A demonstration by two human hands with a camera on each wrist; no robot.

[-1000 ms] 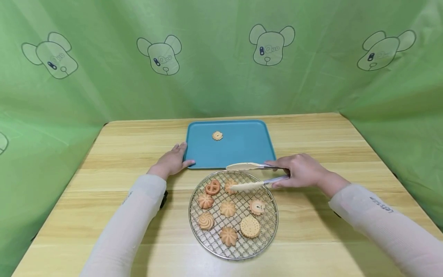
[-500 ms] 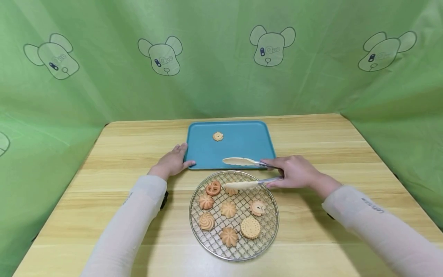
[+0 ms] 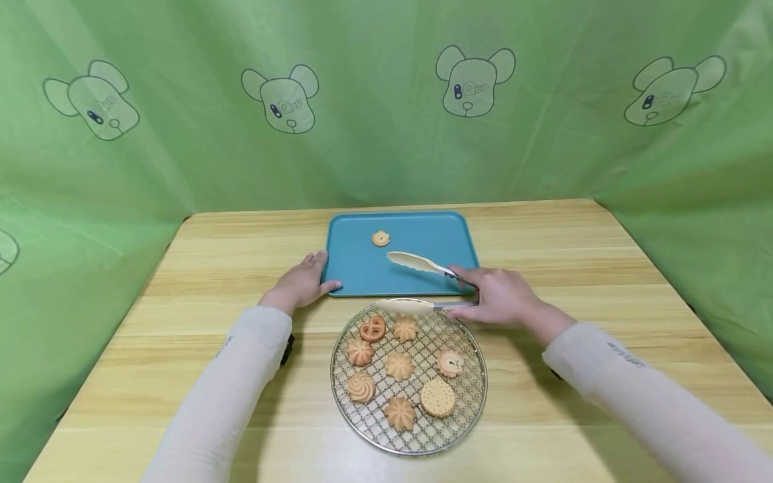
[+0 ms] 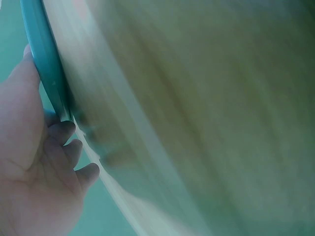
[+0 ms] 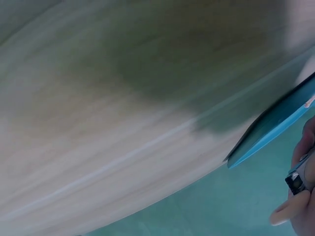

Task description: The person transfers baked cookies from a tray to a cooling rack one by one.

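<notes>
My right hand (image 3: 500, 295) grips a pair of tongs (image 3: 455, 305) with cream-coloured tips. The tongs are spread apart with nothing between them; one tip overlaps the blue tray (image 3: 429, 235) and the other overlaps the far rim of the round wire rack (image 3: 480, 402). At the tray's left edge rests my left hand (image 3: 300, 282), its thumb along the front corner and its fingers against the side. A small scalloped cookie (image 3: 380, 239) lies on the tray. Closest to the tongs on the rack are a flower-shaped cookie (image 3: 404, 329) and a pretzel-shaped cookie (image 3: 372, 329).
Several other cookies lie on the rack, among them a swirl cookie (image 3: 361, 387), a round dotted cookie (image 3: 437, 397) and a cookie with a pale face (image 3: 449, 363). Tray and rack stand on a wooden table (image 3: 543, 248), with a green curtain (image 3: 374, 161) behind.
My right hand has moved forward and left with the spread tongs, from over the rack toward the tray. The flower-shaped cookie they covered now shows fully. My left hand has stayed in place.
</notes>
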